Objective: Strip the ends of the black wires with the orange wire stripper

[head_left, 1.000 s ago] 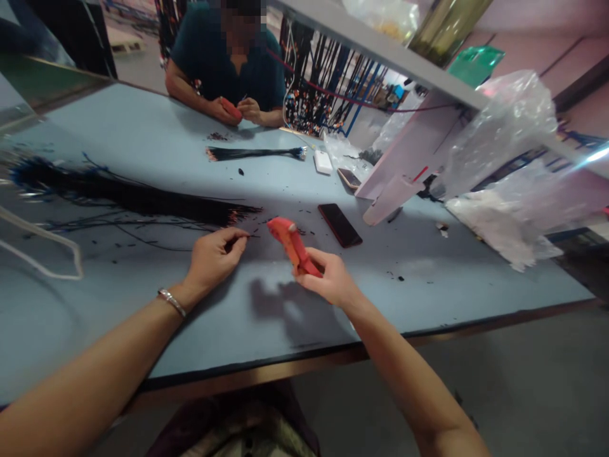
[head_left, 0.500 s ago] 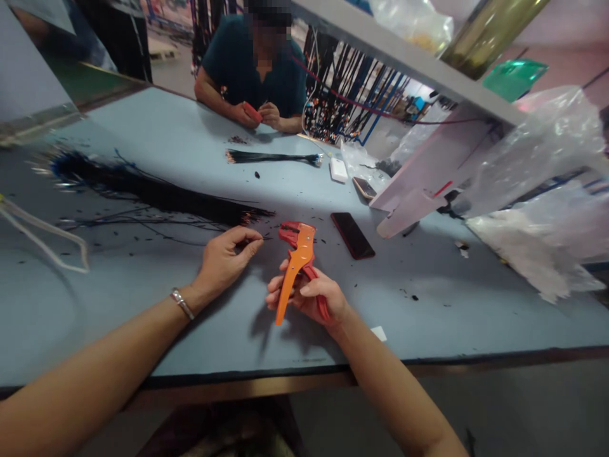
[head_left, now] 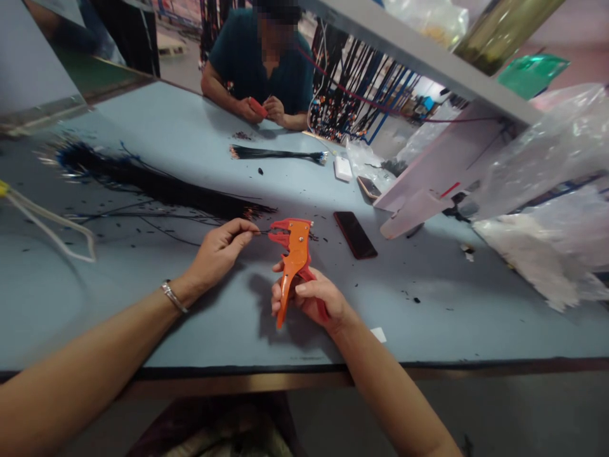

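My right hand (head_left: 311,295) is wrapped round the handles of an orange and red wire stripper (head_left: 295,254), its jaws pointing left. Between thumb and forefinger my left hand (head_left: 221,251) pinches a thin black wire (head_left: 264,232). The wire's end is at the stripper's jaws; whether they have closed on it I cannot tell. Behind my left hand lies a thick bundle of black wires (head_left: 166,187), with copper-coloured ends towards the right and blue and silvery ends at the left. A few loose wires lie in front of that bundle.
A dark phone (head_left: 355,235) lies right of the stripper. Further back are a smaller wire bundle (head_left: 278,153), a white box (head_left: 342,168) and another phone (head_left: 368,188). Across the table a person (head_left: 261,70) holds a red tool. Plastic bags (head_left: 537,235) and a slanted shelf post stand at right.
The stripper has turned more upright and its jaws have moved left, meeting the wire end. My left hand has shifted slightly left, and the wire now shows clearly. The whole view has shifted a little.
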`<state>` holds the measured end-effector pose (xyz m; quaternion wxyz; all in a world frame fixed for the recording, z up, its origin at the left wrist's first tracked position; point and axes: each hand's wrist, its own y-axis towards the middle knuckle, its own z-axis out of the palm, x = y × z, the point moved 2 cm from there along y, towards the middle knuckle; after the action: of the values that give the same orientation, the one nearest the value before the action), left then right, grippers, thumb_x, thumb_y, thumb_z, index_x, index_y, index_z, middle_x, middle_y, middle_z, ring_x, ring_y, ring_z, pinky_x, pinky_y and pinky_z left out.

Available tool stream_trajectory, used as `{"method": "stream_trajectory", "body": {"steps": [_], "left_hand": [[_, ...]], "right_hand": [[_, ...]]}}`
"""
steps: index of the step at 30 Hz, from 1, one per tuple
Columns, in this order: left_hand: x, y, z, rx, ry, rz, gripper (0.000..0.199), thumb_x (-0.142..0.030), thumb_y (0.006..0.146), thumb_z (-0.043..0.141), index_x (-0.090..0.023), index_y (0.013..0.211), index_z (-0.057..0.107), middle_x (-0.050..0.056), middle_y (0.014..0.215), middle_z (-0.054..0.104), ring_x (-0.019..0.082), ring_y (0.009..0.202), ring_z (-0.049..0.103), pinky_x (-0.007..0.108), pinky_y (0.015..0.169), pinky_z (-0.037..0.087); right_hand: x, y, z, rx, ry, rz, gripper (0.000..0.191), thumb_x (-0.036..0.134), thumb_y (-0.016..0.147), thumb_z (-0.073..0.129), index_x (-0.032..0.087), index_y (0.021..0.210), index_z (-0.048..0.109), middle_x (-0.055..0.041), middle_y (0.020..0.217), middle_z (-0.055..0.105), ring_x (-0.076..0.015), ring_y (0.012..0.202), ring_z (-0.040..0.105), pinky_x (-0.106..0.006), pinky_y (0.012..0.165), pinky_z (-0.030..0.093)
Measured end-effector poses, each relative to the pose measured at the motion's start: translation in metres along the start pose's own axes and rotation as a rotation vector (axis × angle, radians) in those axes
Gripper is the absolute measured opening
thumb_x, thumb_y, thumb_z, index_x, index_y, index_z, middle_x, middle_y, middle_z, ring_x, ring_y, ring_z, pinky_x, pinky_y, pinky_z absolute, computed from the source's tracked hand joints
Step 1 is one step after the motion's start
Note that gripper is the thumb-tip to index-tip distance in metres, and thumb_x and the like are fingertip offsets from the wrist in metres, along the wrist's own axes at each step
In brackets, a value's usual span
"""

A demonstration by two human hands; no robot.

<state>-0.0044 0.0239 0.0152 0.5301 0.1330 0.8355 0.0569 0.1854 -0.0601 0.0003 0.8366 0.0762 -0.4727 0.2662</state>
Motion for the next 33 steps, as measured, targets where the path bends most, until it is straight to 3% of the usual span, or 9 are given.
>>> {"method": "stream_trajectory", "body": {"steps": [5,16,33], "left_hand": [[0.0005,-0.0004,0.0002,-0.021,-0.018,-0.014,0.022,-0.039,0.080,0.054,-0.020,0.084,0.066,0.001,0.077,0.066,0.017,0.071,0.058,0.026,0.070,0.047],[0.0000,-0.0023,0.0004,0.004,-0.101,0.033,0.022,-0.037,0.080,0.059,-0.018,0.086,0.068,0.002,0.084,0.070,0.018,0.080,0.062,0.026,0.077,0.048],[-0.0042,-0.0039,0.0016,0.046,-0.162,0.093,0.018,-0.034,0.080,0.060,-0.018,0.080,0.067,0.002,0.078,0.068,0.016,0.075,0.059,0.026,0.074,0.048]], "right_hand": [[-0.0003,0.0012,-0.0064,-0.011,-0.043,0.046,0.046,0.027,0.071,0.064,0.015,0.114,0.054,-0.0050,0.084,0.066,-0.0207,0.072,0.068,-0.036,0.070,0.055],[0.0015,0.0006,-0.0066,-0.014,-0.026,0.001,0.045,0.024,0.069,0.066,0.012,0.111,0.057,-0.0075,0.084,0.070,-0.0224,0.072,0.071,-0.037,0.072,0.055],[-0.0003,0.0002,-0.0051,0.005,-0.049,-0.008,0.039,0.022,0.071,0.071,0.011,0.107,0.060,-0.0077,0.084,0.072,-0.0227,0.074,0.071,-0.039,0.073,0.057]]}}
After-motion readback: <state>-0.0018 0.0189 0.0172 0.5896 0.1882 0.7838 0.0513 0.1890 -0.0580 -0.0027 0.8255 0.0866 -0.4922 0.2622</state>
